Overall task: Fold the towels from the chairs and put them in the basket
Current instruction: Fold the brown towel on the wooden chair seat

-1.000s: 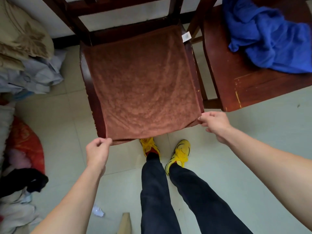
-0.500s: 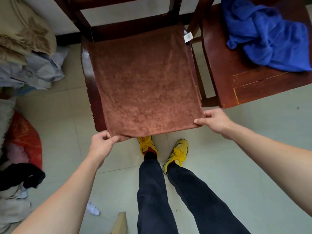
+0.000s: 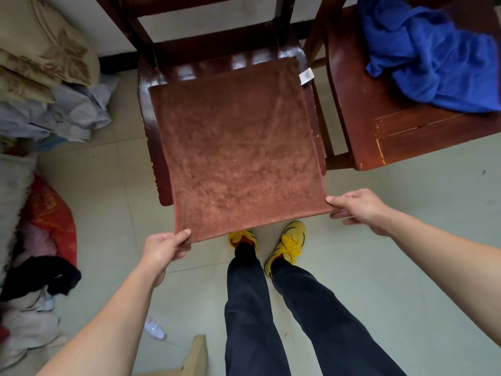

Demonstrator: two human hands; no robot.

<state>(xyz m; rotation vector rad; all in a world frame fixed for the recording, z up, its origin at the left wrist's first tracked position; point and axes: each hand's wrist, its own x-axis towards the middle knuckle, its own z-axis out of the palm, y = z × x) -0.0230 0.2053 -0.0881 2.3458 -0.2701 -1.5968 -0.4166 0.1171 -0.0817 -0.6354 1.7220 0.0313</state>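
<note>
Both hands have drawn the brown towel (image 3: 235, 147) toward the person, baring the back of the chair (image 3: 151, 109) seat. The left hand (image 3: 162, 248) pinches the near left corner and the right hand (image 3: 360, 207) the near right. The towel lies flat on the seat, its front edge overhanging. The first fold seems in hand: next, carry both corners evenly to the far edge. The blue towel (image 3: 431, 55) waits crumpled on the other chair (image 3: 401, 137). No basket shows.

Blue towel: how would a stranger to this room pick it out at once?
Two dark wooden chairs stand side by side; take the right chair. The blue towel lies crumpled on its seat, unlike the brown towel spread flat on the left chair.
</note>
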